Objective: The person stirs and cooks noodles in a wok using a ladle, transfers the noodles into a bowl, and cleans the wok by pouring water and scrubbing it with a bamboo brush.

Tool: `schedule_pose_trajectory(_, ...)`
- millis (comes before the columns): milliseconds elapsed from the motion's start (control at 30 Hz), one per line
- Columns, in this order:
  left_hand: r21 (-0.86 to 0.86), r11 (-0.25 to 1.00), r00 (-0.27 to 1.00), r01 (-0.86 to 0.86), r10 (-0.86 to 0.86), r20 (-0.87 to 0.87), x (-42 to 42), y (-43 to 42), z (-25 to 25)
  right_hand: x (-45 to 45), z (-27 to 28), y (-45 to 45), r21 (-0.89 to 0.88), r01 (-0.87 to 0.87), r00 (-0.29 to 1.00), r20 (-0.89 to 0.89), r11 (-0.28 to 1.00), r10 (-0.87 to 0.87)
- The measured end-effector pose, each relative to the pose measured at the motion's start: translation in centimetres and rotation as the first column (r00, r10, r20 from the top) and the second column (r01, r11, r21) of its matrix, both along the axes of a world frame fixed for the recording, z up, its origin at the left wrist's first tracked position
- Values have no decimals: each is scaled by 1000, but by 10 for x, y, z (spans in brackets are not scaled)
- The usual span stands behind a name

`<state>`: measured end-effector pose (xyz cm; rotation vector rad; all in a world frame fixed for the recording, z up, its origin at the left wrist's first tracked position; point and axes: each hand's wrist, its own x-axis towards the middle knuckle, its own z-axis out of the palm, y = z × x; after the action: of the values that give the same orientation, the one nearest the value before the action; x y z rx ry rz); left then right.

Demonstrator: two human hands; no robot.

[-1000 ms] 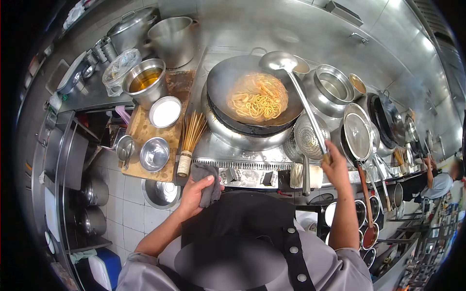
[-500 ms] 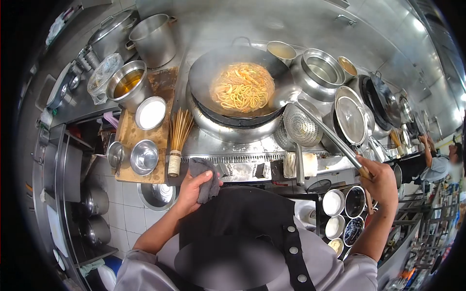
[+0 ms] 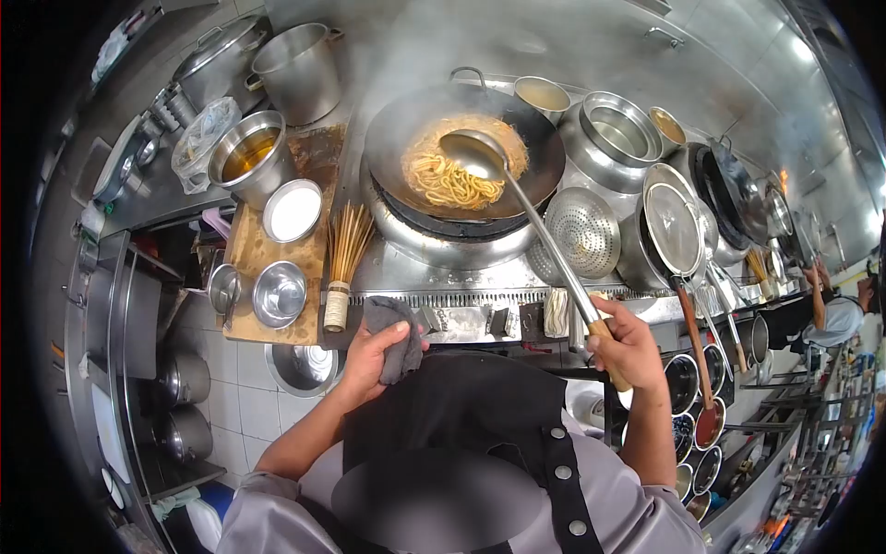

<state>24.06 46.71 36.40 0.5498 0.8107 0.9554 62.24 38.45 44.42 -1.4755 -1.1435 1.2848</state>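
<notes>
My right hand [image 3: 628,346] is closed round the wooden handle of a long metal ladle [image 3: 544,235]. The ladle's bowl rests over thick noodles [image 3: 448,182] and brown sauce in a black wok [image 3: 388,148], hiding part of them. Steam rises from the wok, which sits on a round steel burner ring [image 3: 443,247]. My left hand [image 3: 377,355] grips a folded dark grey cloth [image 3: 399,337] in front of the stove edge, close to my apron. Just left of the cloth stands a bundled bamboo wok brush [image 3: 346,258].
A perforated skimmer [image 3: 581,233] and a mesh strainer [image 3: 674,229] lie right of the wok. On the left, a wooden board [image 3: 242,268] carries metal bowls and a pot of oil [image 3: 249,159]. Seasoning containers [image 3: 681,383] stand low at right. Another person [image 3: 835,319] works farther right, near a flame.
My right hand has moved left, bringing the ladle's bowl from the wok's right edge onto the noodles. My left hand still holds the cloth in nearly the same place.
</notes>
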Motion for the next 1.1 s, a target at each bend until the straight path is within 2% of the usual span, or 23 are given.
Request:
schedule_pose_trajectory(67, 5, 1000, 1000, 6, -6, 2, -3, 0, 1, 0, 20, -6, -33, -54, 988, -144, 998, 49)
schedule_pose_trajectory(200, 12, 1000, 1000, 12, -12, 20, -5, 0, -1, -1, 43, -2, -116, -124, 966, -241, 985, 93)
schedule_pose_trajectory(233, 13, 1000, 1000, 13, -13, 19, -5, 0, -1, -2, 43, 4, -116, -123, 966, -242, 986, 92)
schedule_pose_trajectory(300, 12, 1000, 1000, 16, -16, 19, -5, -1, -1, -5, 40, 21, -170, -127, 991, -64, 977, 118)
schedule_pose_trajectory(467, 4, 1000, 1000, 9, -9, 14, -5, -3, 0, -22, 11, 53, -39, -68, 997, -33, 997, 67)
schedule_pose_trajectory(600, 15, 1000, 1000, 14, -14, 19, -8, -3, -1, -37, 15, 61, -6, -82, 984, -158, 997, 80)
schedule_pose_trajectory(667, 19, 1000, 1000, 19, -20, 15, -6, -3, 1, -38, 13, 72, -53, -167, 937, -320, 984, 142)
schedule_pose_trajectory(767, 26, 999, 999, 30, -31, 11, -5, -2, 2, -45, 14, 85, -144, -148, 950, -296, 979, 100)
schedule_pose_trajectory(833, 27, 999, 999, 38, -39, 11, -6, -3, 1, -44, 8, 88, -103, -139, 964, -242, 985, 111)
schedule_pose_trajectory(900, 15, 1000, 1000, 2, -2, 6, -8, -4, 1, -40, 0, 85, -5, -33, 981, -194, 999, 32)
schedule_pose_trajectory(933, 14, 1000, 1000, 0, 0, 7, -10, -4, 2, -40, -2, 82, -6, -36, 981, -193, 999, 34)
schedule_pose_trajectory(1000, 3, 1000, 1000, -2, 2, 29, -13, -4, 4, -41, -5, 77, 69, 160, 967, -210, 985, -142)
schedule_pose_trajectory(1033, 2, 1000, 1000, -4, 4, 30, -14, -5, 3, -39, -9, 76, 67, 158, 968, -209, 985, -141)
schedule_pose_trajectory(1100, 5, 1000, 1000, -14, 14, 15, -15, -4, 2, -33, -20, 78, 124, 250, 966, -97, 960, -239)
